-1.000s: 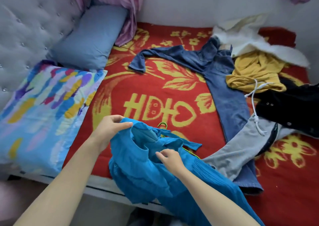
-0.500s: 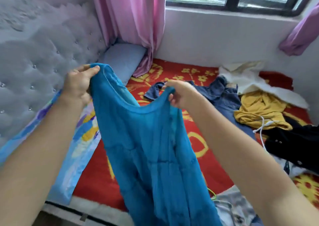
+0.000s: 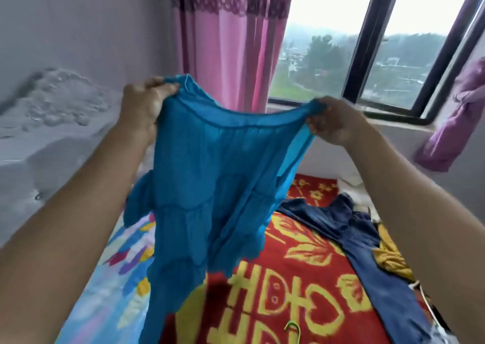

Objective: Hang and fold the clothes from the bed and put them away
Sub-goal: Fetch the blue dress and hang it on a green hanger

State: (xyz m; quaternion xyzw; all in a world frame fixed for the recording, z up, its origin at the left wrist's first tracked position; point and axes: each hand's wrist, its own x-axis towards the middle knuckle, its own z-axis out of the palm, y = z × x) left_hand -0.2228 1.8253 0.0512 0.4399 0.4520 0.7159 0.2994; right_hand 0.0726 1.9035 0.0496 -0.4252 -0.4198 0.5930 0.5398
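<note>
Blue dress (image 3: pixel 210 186), bunched on the bed (image 3: pixel 315 241) 1 s earlier, hung spread above it. Left hand (image 3: pixel 147 102) and right hand (image 3: pixel 333 123) each pinched 1 shoulder. Hanger (image 3: pixel 293 328) lay on the bed; hanging judged next.

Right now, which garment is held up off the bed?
The turquoise tiered dress: left hand and right hand grip its top edge. The denim garment and yellow garment lie on the red bedspread.
</note>
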